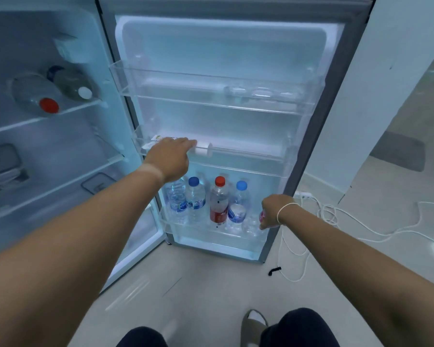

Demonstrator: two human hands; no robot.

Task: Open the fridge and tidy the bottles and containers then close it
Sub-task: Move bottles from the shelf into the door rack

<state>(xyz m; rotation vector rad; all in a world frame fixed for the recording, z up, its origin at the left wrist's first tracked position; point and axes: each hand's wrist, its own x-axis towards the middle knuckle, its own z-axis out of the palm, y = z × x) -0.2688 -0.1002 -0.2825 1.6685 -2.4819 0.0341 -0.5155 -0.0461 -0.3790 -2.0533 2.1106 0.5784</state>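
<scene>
The fridge is open, and its inside glows on the left. On a high shelf there, two bottles lie on their sides, touching each other. One has a red cap and the other has a white cap. Lower down on the left sits a flat container with a lid, and another small container rests on the shelf below it.

The fridge door is swung wide open in the middle. Its top rack is clear plastic. The left hand reaches to the middle door rack. Its fingers curl down over a white tube-shaped thing lying flat in that rack. I cannot tell if the fingers are squeezing it or just resting on it.

In the bottom door rack, bottles stand up in a row, close together. There is a clear water bottle partly under the left wrist, then a bottle with a blue cap, then a bottle with a red cap and red label, then another blue-capped bottle.

The right hand is at the right end of that rack. It is closed around a small pink and red thing, mostly hidden by the hand. A thin white band is around that wrist.

A white cord lies in loops on the floor to the right.
</scene>
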